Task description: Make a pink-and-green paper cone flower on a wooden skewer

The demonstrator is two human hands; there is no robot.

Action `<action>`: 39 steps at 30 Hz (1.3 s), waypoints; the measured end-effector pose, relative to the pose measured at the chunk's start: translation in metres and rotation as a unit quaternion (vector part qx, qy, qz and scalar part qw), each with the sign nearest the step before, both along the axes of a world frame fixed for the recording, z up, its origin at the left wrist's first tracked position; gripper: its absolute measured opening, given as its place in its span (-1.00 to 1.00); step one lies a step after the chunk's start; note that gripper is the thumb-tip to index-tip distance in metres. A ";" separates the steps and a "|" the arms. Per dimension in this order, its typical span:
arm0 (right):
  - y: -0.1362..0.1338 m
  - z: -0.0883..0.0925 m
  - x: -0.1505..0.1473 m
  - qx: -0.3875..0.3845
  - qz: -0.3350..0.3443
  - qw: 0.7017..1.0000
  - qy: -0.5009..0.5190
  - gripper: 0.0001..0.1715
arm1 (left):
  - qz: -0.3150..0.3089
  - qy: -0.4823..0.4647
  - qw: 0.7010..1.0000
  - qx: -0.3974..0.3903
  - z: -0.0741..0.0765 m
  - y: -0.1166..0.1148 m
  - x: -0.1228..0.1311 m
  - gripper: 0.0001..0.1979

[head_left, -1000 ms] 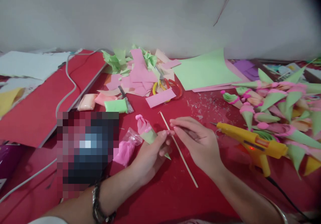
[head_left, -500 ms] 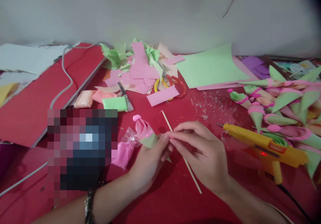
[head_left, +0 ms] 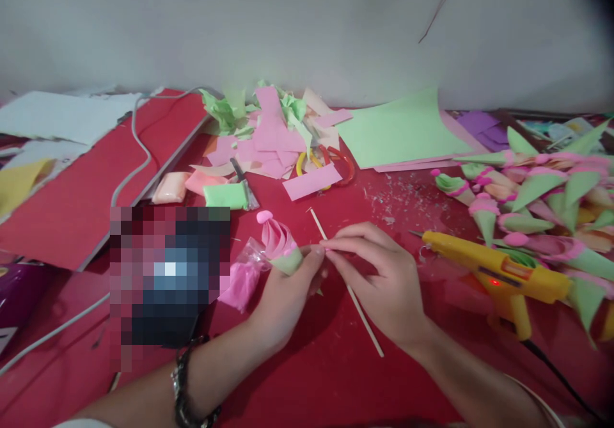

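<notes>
My left hand (head_left: 290, 293) is closed around a paper cone (head_left: 286, 258), green outside with curled pink paper and a pink ball at its top. The cone's lower part is mostly hidden by my fingers. My right hand (head_left: 378, 274) pinches a tiny pink bit of clay (head_left: 327, 249) between thumb and fingertips, close to my left thumb. Under the right hand a thin wooden stick (head_left: 363, 322) lies slanted on the red table. Just left of the cone is a clear bag of pink clay (head_left: 242, 284).
A yellow glue gun (head_left: 499, 268) with a lit red light lies at right, before a heap of paper cones (head_left: 542, 188). Paper scraps (head_left: 275, 134), scissors (head_left: 343, 159), a utility knife (head_left: 242, 178) and green sheets (head_left: 398, 130) are farther back. A blurred-out dark object (head_left: 167, 287) lies left.
The view has shifted slightly. Both hands stay close together in nearly the same pose, the cone still in the left and the pink bit at the right fingertips.
</notes>
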State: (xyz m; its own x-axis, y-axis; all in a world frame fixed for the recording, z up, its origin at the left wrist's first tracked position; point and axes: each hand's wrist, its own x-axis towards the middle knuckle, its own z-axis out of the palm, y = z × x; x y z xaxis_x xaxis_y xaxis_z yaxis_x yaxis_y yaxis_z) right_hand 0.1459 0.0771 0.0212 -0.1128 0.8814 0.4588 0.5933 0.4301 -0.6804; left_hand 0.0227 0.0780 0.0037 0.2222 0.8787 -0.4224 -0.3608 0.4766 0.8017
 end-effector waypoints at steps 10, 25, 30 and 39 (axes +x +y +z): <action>0.004 -0.003 0.004 -0.068 -0.088 0.971 0.212 -0.94 | -0.075 0.011 0.997 0.028 0.001 0.004 0.001 -0.75; 0.003 -0.001 -0.002 -0.189 0.035 0.931 0.310 -0.98 | -0.030 -0.086 0.996 0.010 0.002 0.006 0.001 -0.70; 0.004 -0.002 -0.002 -0.197 0.011 0.923 0.331 -0.96 | -0.040 -0.080 0.996 -0.001 0.004 0.008 0.000 -0.74; 0.010 -0.009 0.002 -0.160 -0.043 0.933 0.321 -0.90 | -0.036 -0.059 0.998 -0.009 0.004 0.007 0.001 -0.90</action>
State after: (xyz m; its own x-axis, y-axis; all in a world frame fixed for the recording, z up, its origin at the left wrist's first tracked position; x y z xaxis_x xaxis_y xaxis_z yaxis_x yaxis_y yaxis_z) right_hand 0.1477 0.0867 0.0121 0.1708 0.9780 0.1194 0.0428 0.1137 -0.9926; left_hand 0.0232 0.0853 0.0073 0.3333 0.8512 -0.4055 -0.4166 0.5188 0.7465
